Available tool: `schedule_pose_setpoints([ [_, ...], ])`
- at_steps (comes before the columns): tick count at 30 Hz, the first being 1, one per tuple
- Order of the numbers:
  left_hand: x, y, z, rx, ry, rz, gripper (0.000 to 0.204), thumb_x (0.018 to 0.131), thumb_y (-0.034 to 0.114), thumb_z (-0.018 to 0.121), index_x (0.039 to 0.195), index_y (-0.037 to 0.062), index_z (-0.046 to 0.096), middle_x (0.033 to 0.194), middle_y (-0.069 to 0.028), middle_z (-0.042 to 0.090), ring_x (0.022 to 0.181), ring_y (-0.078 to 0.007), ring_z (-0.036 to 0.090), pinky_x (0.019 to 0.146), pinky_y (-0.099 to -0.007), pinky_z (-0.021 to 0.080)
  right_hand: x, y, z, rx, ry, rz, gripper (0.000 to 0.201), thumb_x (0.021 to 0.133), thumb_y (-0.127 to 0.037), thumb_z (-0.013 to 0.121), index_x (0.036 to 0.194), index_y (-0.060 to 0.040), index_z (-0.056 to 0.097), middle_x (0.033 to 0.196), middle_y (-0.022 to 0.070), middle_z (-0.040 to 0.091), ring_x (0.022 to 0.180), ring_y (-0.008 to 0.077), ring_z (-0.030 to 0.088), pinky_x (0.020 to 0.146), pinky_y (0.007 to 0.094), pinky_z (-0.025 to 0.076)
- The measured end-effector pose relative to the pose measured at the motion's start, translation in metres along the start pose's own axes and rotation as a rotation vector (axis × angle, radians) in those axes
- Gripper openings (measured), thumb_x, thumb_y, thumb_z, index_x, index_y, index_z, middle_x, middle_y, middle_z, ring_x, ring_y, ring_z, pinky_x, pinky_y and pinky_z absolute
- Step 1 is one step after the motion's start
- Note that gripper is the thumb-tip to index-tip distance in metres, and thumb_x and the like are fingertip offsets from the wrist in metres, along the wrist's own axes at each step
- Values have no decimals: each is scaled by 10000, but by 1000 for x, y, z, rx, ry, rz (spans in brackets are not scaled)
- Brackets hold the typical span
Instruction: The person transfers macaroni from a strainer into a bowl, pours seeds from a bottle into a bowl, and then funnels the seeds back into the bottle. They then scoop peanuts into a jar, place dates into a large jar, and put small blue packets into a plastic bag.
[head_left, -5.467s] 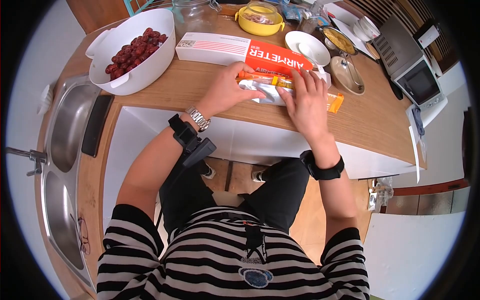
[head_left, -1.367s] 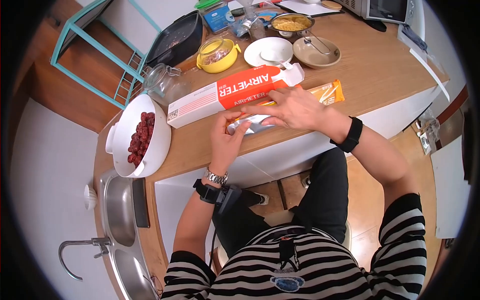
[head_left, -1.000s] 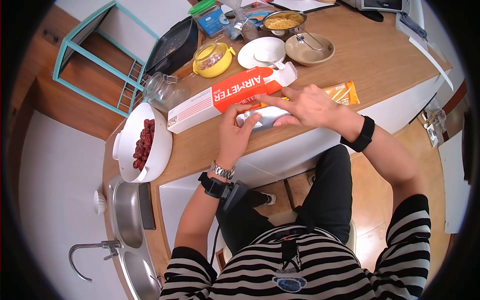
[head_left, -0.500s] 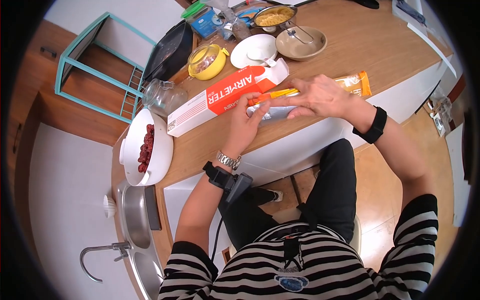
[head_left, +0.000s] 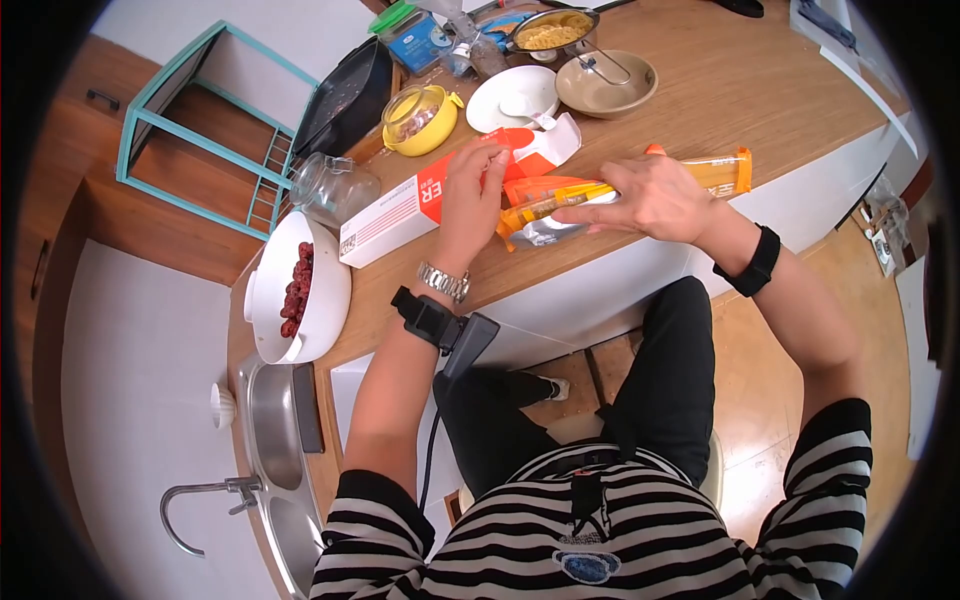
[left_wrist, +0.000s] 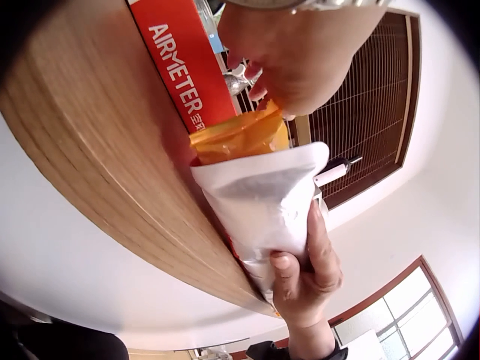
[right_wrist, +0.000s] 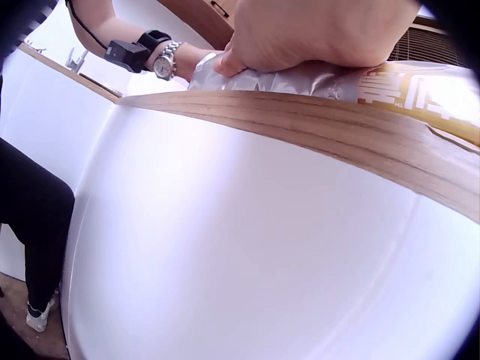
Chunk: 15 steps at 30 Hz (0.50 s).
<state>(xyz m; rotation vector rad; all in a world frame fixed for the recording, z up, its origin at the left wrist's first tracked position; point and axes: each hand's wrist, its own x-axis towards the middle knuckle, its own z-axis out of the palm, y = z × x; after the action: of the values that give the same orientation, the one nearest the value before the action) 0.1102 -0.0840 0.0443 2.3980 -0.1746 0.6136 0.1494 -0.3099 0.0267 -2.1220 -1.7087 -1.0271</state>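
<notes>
My left hand (head_left: 470, 205) is raised by the red and white AIRMETER box (head_left: 400, 212), its fingers bent; whether they touch the box I cannot tell. The left wrist view has this hand (left_wrist: 300, 56) beyond the folded orange wrapper (left_wrist: 244, 136), holding nothing visible. My right hand (head_left: 660, 200) grips the silver packet (head_left: 548, 232), thumb on its face and fingers along its side in the left wrist view. Orange wrapping (head_left: 722, 174) with white lettering extends right from under that hand. In the right wrist view, silver wrapping (right_wrist: 300, 81) lies at the counter's edge.
A white pot (head_left: 325, 300) of dark red fruit stands at the left, above the sink (head_left: 272, 405). Behind the box are a glass jar (head_left: 335, 190), a yellow bowl (head_left: 437, 130), a white plate (head_left: 490, 100), a beige bowl (head_left: 630, 92) and a strainer (head_left: 555, 35).
My left hand has let go of the packet's left end and moved up and left over the box. The orange wrapper's end shows there. My right hand remains on the packet, slightly further right.
</notes>
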Motion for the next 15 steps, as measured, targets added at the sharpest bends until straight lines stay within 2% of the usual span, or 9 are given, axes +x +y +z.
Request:
schedule_pose_setpoints([
  [1, 2, -7, 3, -16, -23, 72, 280, 846, 226, 439, 935, -20, 536, 952, -180, 528, 950, -267, 478, 819, -338, 371, -3, 1, -1, -19, -24, -2, 402, 731, -381, 518, 1122, -424, 436, 637, 48, 444, 469, 146, 473, 364, 263, 367],
  [5, 6, -23, 9, -22, -124, 116, 260, 814, 201, 484, 993, 17, 529, 1050, -186, 483, 1045, -308, 409, 881, -365, 324, -13, 9, -5, -25, -10, -4, 411, 722, -354, 538, 1120, -408, 449, 609, 31, 409, 473, 141, 458, 372, 264, 359],
  [7, -1, -18, 13, 244, -161, 246, 261, 765, 138, 528, 1007, 44, 516, 1139, -170, 414, 1097, -323, 352, 894, -391, 299, -16, 12, -12, -34, -30, 22, 413, 721, -356, 537, 1121, -409, 449, 604, 30, 406, 471, 146, 458, 372, 266, 360],
  [9, -4, -9, 14, 281, -175, 213, 267, 743, 104, 534, 1003, 48, 511, 1162, -163, 387, 1112, -317, 337, 896, -402, 288, -20, 15, -14, -40, -49, 48, 414, 720, -359, 537, 1121, -410, 449, 598, 29, 403, 468, 150, 459, 373, 269, 362],
  [12, -11, -2, 14, 318, -171, 197, 263, 718, 52, 532, 980, 45, 507, 1180, -156, 359, 1129, -308, 319, 899, -416, 264, -25, 20, -14, -60, 31, 86, 404, 724, -374, 526, 1121, -397, 459, 604, 32, 420, 467, 165, 461, 379, 279, 380],
  [14, -16, -2, 15, 316, -150, 212, 246, 715, 34, 523, 961, 39, 509, 1174, -157, 359, 1131, -305, 317, 901, -419, 250, -26, 22, -17, 49, 1, 233, 377, 701, -293, 580, 1076, -291, 538, 712, 84, 525, 532, 198, 497, 442, 290, 419],
  [15, -19, -2, 15, 296, -142, 213, 242, 715, 31, 521, 957, 36, 511, 1172, -157, 360, 1127, -302, 321, 900, -417, 244, -24, 23, -17, 112, 18, 254, 380, 711, -287, 571, 1088, -260, 533, 692, 88, 519, 528, 219, 488, 454, 295, 417],
])
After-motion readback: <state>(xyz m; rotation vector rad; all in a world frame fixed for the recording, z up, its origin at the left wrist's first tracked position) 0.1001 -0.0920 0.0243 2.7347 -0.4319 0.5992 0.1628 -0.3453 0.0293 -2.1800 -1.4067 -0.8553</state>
